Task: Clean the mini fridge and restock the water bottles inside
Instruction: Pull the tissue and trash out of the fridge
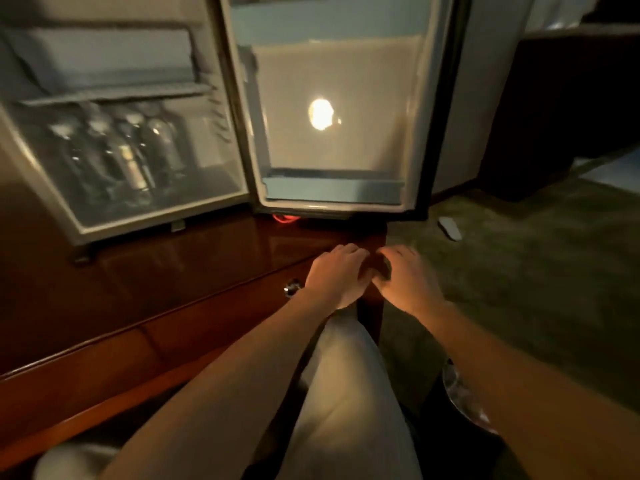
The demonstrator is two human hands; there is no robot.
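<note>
The mini fridge (45, 161) stands open on a dark wooden cabinet (173, 271). Several clear water bottles (117, 157) stand in a row on its lower shelf, blurred. Its door (332, 98) swings out to the right, with a bare inner panel that reflects a lamp and a low shelf rail (332, 190). My left hand (337, 277) and my right hand (407, 277) hover side by side over the cabinet's right corner, fingers loosely curled, holding nothing. Their thumbs nearly touch.
A drawer with a round metal knob (292, 288) runs along the cabinet front. Green carpet (519, 271) lies to the right, with a small grey flat object (450, 228) on it. A red cord (285, 218) shows under the door. My knee (346, 375) is below the hands.
</note>
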